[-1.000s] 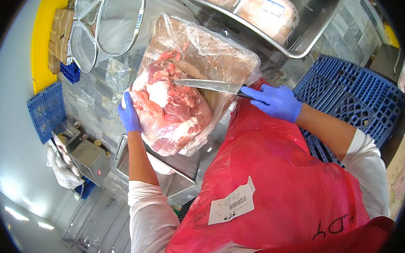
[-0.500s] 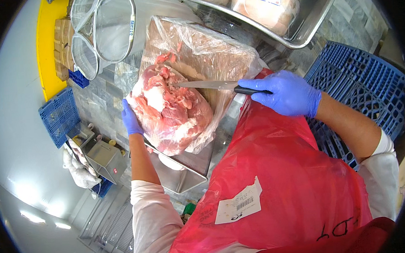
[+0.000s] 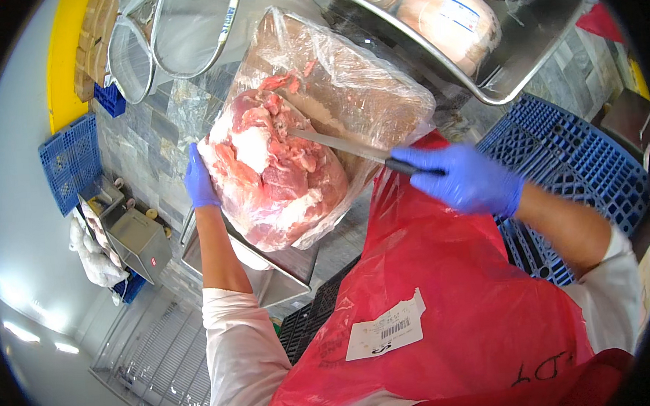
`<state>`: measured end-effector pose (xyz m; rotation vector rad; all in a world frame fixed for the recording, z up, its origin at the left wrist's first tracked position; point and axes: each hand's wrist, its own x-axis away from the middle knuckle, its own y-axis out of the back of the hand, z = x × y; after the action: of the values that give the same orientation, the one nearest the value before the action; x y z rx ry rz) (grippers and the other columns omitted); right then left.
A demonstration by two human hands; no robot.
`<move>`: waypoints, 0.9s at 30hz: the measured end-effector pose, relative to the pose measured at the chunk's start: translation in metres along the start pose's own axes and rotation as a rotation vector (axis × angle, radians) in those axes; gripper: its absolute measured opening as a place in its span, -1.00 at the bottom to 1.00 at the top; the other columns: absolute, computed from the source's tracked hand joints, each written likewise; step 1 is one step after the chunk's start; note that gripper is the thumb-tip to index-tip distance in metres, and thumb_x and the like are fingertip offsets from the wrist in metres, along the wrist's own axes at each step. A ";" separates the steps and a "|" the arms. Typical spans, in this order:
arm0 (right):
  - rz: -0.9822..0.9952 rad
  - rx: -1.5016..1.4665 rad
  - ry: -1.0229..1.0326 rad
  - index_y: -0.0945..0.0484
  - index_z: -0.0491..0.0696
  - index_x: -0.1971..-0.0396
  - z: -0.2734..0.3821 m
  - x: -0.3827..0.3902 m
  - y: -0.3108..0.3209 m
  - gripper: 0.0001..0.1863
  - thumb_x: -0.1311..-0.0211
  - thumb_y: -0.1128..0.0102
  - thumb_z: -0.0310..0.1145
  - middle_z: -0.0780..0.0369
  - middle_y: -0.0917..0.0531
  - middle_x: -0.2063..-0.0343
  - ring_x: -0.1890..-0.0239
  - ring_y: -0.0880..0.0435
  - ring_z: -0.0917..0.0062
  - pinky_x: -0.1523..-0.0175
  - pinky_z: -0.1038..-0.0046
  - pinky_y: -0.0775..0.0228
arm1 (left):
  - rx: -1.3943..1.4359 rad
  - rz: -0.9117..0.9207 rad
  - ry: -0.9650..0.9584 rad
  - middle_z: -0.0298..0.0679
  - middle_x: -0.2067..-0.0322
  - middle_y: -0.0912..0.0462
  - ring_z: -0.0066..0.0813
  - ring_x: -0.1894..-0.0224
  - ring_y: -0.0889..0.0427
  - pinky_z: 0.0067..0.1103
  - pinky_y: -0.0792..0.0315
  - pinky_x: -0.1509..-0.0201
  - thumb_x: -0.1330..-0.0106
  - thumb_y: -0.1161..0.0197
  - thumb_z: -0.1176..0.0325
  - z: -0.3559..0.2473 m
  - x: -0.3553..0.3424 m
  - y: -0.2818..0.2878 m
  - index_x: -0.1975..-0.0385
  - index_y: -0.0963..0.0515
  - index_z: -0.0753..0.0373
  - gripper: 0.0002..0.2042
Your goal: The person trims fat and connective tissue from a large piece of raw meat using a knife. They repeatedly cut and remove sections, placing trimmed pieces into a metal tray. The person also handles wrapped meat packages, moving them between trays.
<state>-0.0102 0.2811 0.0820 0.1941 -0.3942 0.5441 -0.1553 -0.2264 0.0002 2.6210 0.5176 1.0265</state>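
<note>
Meat: a large, rounded, pink-and-white piece of raw meat (image 3: 279,177) sits at the left of a brown rectangular board (image 3: 318,75) wrapped in clear, wrinkled plastic film (image 3: 408,109).
Left hand: the blue-gloved left hand (image 3: 201,181) lies against the meat's left flank, fingers side by side; whether they pinch anything, I cannot tell.
Right hand: the blue-gloved right hand (image 3: 462,179) is closed around the black handle of a long, narrow steel knife (image 3: 342,145).
Knife tip: at the meat's top; its depth is unclear.
Sliding: moist meat on slick film could shift under sideways pressure.
Blade: pointing leftward, it could overrun toward the left hand if resistance suddenly gives.
Film: loose folds could snag and tear.
</note>
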 end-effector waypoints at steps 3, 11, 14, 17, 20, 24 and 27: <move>-0.109 -0.239 -0.098 -0.47 0.06 -0.36 -0.025 0.001 -0.068 -0.51 -0.47 -0.18 -0.24 -0.10 -0.71 0.13 0.19 -0.80 0.12 0.08 0.31 -0.60 | -0.088 -0.107 -0.029 -0.20 0.08 -0.73 -0.45 0.13 -0.69 -0.48 -0.57 0.01 -0.47 -0.22 -0.09 -0.002 0.000 -0.002 -0.10 -0.64 0.40 -0.42; -0.311 -0.411 0.051 -0.40 0.13 -0.42 -0.035 -0.060 -0.131 -0.46 -0.48 -0.18 -0.25 -0.11 -0.70 0.25 0.23 -0.80 0.19 0.14 0.31 -0.58 | -0.163 -0.227 -0.097 -0.20 0.22 -0.73 -0.45 0.26 -0.64 -0.44 -0.54 0.09 -0.39 -0.17 -0.31 0.005 0.000 -0.006 0.09 -0.70 0.44 -0.27; -0.268 -0.562 0.059 -0.45 0.10 -0.38 -0.045 -0.048 -0.116 -0.50 -0.48 -0.17 -0.26 -0.05 -0.70 0.31 0.34 -0.75 0.35 0.16 0.35 -0.58 | -0.120 -0.200 -0.121 -0.24 0.28 -0.70 -0.49 0.29 -0.61 -0.49 -0.52 0.13 -0.45 -0.16 -0.25 0.004 0.004 -0.009 0.20 -0.68 0.40 -0.35; -0.261 -0.324 0.040 -0.47 0.11 -0.37 -0.047 -0.012 -0.091 -0.51 -0.47 -0.17 -0.27 -0.04 -0.71 0.31 0.36 -0.76 0.31 0.16 0.33 -0.59 | -0.080 -0.162 -0.217 -0.27 0.29 -0.68 -0.52 0.29 -0.58 -0.50 -0.52 0.14 -0.51 -0.14 -0.18 0.001 0.015 -0.016 0.22 -0.66 0.38 -0.41; -0.237 -0.036 0.043 -0.48 0.10 -0.36 -0.033 0.012 -0.058 -0.51 -0.46 -0.16 -0.25 -0.06 -0.72 0.30 0.33 -0.77 0.17 0.16 0.26 -0.60 | -0.152 -0.044 -0.382 -0.24 0.23 -0.69 -0.54 0.23 -0.59 -0.51 -0.51 0.09 -0.59 -0.07 -0.03 0.011 0.008 -0.006 0.10 -0.64 0.42 -0.49; -0.003 0.306 -0.014 -0.49 -0.07 -0.31 0.025 -0.005 0.026 -0.51 -0.44 -0.16 -0.27 -0.12 -0.68 0.35 0.37 -0.76 0.10 0.15 0.27 -0.60 | -0.286 0.072 -0.637 -0.26 0.18 -0.69 -0.58 0.18 -0.58 -0.53 -0.49 0.02 -0.64 0.00 0.11 -0.012 0.025 -0.041 -0.06 -0.63 0.38 -0.57; 0.163 0.348 0.068 -0.54 0.02 -0.27 0.041 -0.039 0.083 -0.54 -0.44 -0.12 -0.18 -0.10 -0.69 0.36 0.35 -0.70 0.01 0.13 0.17 -0.58 | -0.459 0.105 -0.586 -0.28 0.18 -0.68 -0.59 0.16 -0.57 -0.53 -0.49 0.00 -0.65 0.03 0.16 -0.020 0.031 -0.041 -0.13 -0.62 0.35 -0.59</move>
<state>-0.0984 0.3212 0.1088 0.4793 -0.2477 0.7774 -0.1570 -0.1745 0.0169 2.3727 0.0019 0.3032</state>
